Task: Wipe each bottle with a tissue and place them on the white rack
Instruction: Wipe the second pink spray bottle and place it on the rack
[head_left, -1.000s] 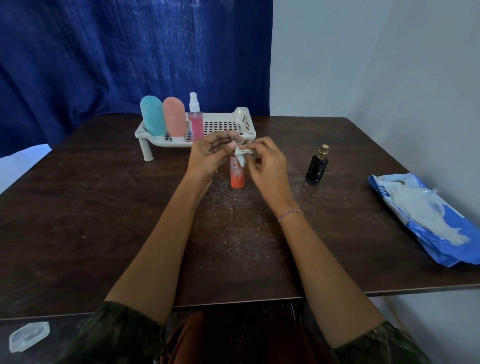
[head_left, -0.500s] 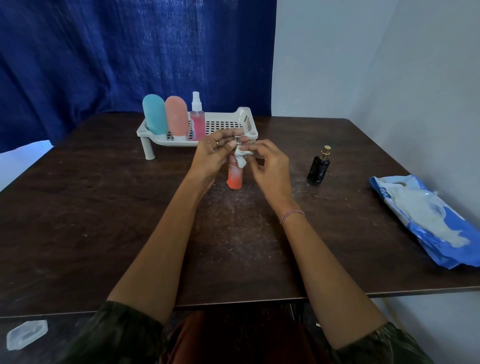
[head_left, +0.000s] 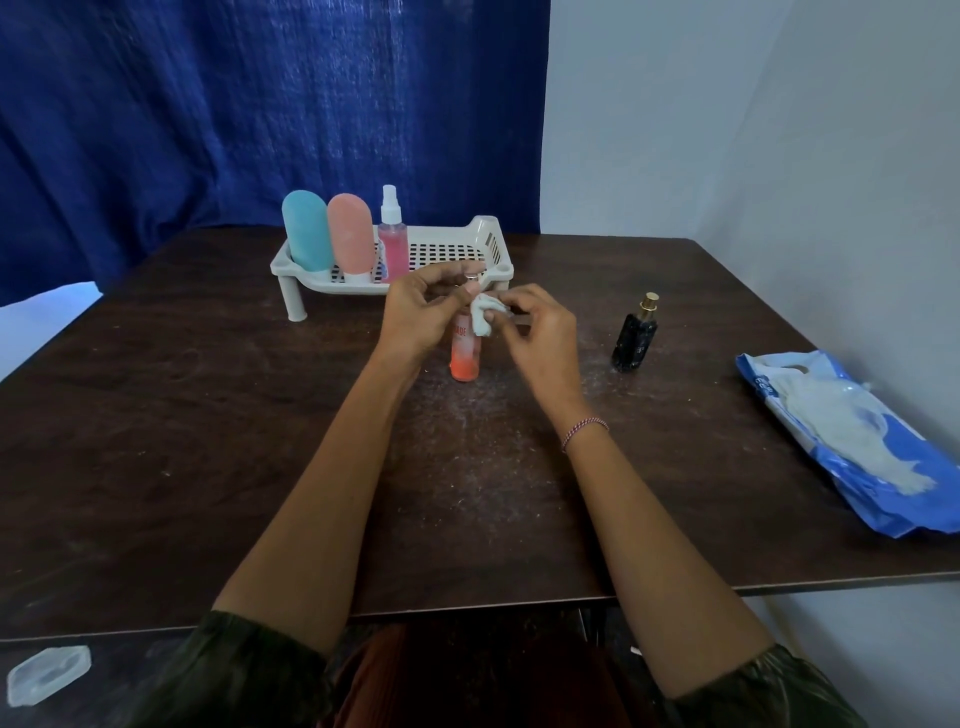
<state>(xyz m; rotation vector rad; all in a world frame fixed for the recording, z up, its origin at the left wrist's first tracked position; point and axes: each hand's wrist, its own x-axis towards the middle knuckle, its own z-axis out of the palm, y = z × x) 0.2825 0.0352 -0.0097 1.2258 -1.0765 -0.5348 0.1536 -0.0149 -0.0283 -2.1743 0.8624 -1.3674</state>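
Observation:
An orange spray bottle (head_left: 464, 358) stands upright on the dark table, in front of the white rack (head_left: 452, 249). My left hand (head_left: 423, 312) grips the bottle's upper part. My right hand (head_left: 540, 332) pinches a crumpled white tissue (head_left: 483, 319) against the bottle's neck. The bottle's top is hidden by my fingers. On the rack's left end stand a teal bottle (head_left: 306, 231), a pink bottle (head_left: 350, 234) and a pink spray bottle (head_left: 392, 239). A black bottle with a gold cap (head_left: 636, 335) stands on the table to the right.
A blue and white tissue pack (head_left: 852, 441) lies near the table's right edge. The rack's right half holds nothing. A small clear plastic lid (head_left: 47, 673) lies at the lower left, below the table's front edge. A blue curtain hangs behind the table.
My hands and the orange bottle stay in nearly the same place. The tissue has shifted slightly around the bottle's neck.

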